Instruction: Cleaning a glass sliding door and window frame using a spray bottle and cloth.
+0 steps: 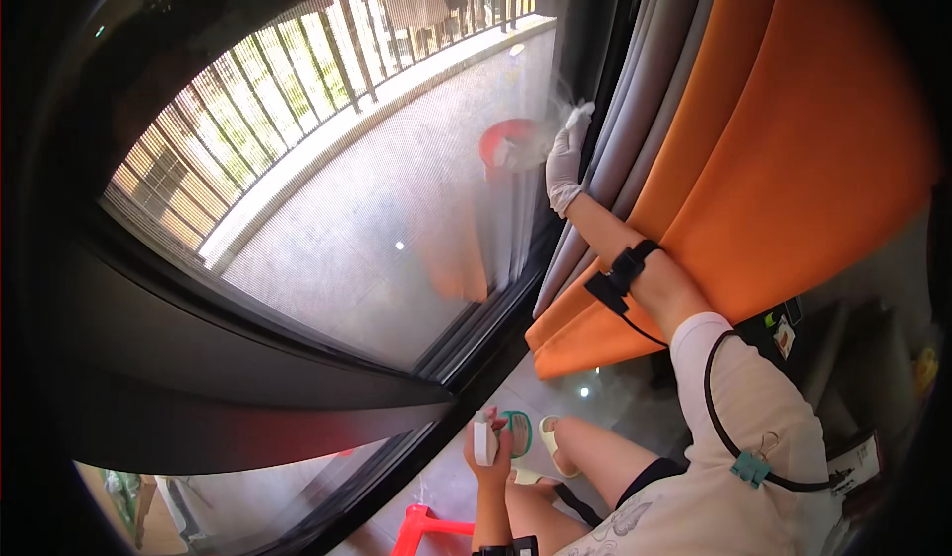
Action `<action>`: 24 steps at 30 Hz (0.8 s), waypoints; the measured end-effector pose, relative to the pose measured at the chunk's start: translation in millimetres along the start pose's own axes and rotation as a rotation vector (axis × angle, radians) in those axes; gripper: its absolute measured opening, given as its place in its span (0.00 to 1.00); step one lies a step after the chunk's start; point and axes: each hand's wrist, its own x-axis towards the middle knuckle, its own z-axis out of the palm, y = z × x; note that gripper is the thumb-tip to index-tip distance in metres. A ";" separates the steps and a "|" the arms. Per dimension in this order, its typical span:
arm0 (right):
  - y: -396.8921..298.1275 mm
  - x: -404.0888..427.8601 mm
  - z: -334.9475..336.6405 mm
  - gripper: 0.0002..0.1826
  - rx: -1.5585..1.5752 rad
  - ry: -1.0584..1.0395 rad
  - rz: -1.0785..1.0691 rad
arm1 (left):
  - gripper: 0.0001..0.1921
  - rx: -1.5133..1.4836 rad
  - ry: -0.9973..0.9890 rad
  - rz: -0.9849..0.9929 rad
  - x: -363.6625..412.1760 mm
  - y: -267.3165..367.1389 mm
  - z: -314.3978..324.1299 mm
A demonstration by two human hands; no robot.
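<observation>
My right hand (564,162), in a thin white glove, reaches up to the right side of a large sliding glass door (357,206). Its fingers are closed on a crumpled white cloth or tissue (579,115) at the glass beside the dark door frame. Low in the view, my left hand (491,461) looks bare and is wrapped round a spray bottle with a white trigger head (485,439). A green-rimmed, see-through part (516,434) beside it may be the bottle's body. A pale haze or smear shows on the glass near my right hand.
Orange and grey curtains (714,184) hang to the right of the glass. A red plastic stool (420,524) stands on the tiled floor near my legs. The dark door track (476,362) runs diagonally. Beyond the glass are a balcony ledge and railing (320,72).
</observation>
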 end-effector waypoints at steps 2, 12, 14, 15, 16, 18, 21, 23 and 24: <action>-43.2 -0.8 26.4 0.26 -0.046 -0.163 -0.251 | 0.17 0.085 -0.031 0.038 15.3 -9.8 -22.1; -3.5 22.8 6.5 0.27 0.262 -0.158 -0.291 | 0.15 0.360 -0.015 0.298 55.4 -37.0 -81.6; 76.3 -27.3 -17.4 0.29 0.137 -0.074 -0.173 | 0.16 0.330 -0.006 0.313 57.4 -47.3 -84.9; 112.6 -56.4 -29.1 0.29 0.105 -0.002 -0.091 | 0.16 0.295 -0.002 0.324 59.6 -52.9 -84.7; 140.3 -89.0 -38.6 0.29 0.095 0.082 0.134 | 0.17 0.306 -0.014 0.347 62.3 -59.7 -89.9; 189.8 -59.1 -83.0 0.26 0.420 0.426 0.236 | 0.17 0.156 -0.079 0.417 78.0 -68.8 -55.2; 123.9 -127.0 -4.8 0.27 0.490 0.333 0.377 | 0.19 0.217 0.021 0.451 73.5 -75.2 -99.1; 60.0 -76.2 -3.9 0.27 0.259 -0.072 -0.113 | 0.19 0.152 0.016 0.469 72.9 -81.1 -95.8; 29.0 -52.3 -2.9 0.23 -0.040 -0.113 -0.488 | 0.19 0.103 0.024 0.468 73.5 -81.4 -88.4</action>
